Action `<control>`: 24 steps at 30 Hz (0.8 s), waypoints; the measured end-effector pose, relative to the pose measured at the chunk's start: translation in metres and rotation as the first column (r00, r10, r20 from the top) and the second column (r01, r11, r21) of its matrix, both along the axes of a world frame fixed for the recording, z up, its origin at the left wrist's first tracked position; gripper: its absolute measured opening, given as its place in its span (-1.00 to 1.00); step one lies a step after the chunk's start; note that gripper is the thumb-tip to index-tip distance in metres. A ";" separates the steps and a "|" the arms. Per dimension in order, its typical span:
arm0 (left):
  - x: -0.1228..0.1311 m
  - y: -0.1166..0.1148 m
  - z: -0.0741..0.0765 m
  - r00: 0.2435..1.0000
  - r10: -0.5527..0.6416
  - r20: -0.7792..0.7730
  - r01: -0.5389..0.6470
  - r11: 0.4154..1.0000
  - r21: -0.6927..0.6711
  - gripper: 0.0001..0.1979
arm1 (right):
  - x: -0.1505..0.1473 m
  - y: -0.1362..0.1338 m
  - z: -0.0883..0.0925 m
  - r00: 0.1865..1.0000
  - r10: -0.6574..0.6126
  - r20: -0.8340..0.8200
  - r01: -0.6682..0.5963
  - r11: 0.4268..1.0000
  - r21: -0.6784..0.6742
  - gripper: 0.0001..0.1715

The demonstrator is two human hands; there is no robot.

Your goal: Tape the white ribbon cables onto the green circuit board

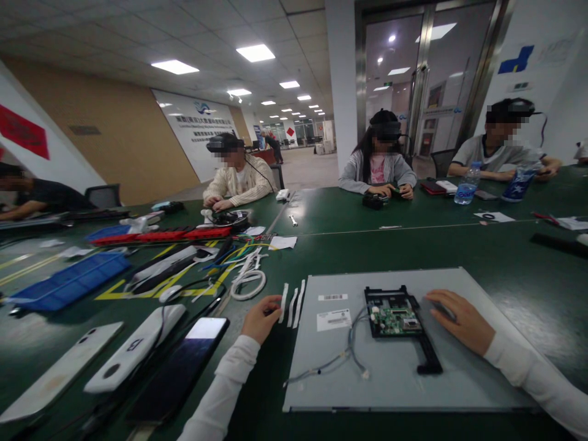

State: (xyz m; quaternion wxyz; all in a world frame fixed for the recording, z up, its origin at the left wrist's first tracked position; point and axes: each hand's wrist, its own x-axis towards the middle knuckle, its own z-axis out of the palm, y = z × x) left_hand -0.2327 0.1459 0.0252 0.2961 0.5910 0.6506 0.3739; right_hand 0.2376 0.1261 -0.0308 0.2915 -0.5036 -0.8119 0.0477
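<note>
A grey flat panel (395,392) lies on the table in front of me. On it rests a black plastic bracket (429,355) carrying a green circuit board (395,320). A thin cable (351,343) runs from the board across the panel, its loose connector lying near the middle. My left hand (261,318) is at the panel's left edge, thumb and fingers pinched on a white strip (283,303). Two more white strips (299,303) lie just right of it. My right hand (462,321) is over the panel, right of the bracket, fingers stretched out; a dark patch under them is unclear.
Left of me lie a phone (184,367), a white power bank (135,349), another white phone (62,370), a coiled white cable (248,285) and a blue tray (68,282). A small wrench (293,221) lies farther back. People wearing headsets sit across the table.
</note>
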 end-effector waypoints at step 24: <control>0.121 -0.071 0.034 0.597 -0.527 0.605 0.655 0.755 0.011 -0.70 | -0.123 -0.043 0.062 0.902 0.353 -0.247 -0.306 0.929 0.210 -0.49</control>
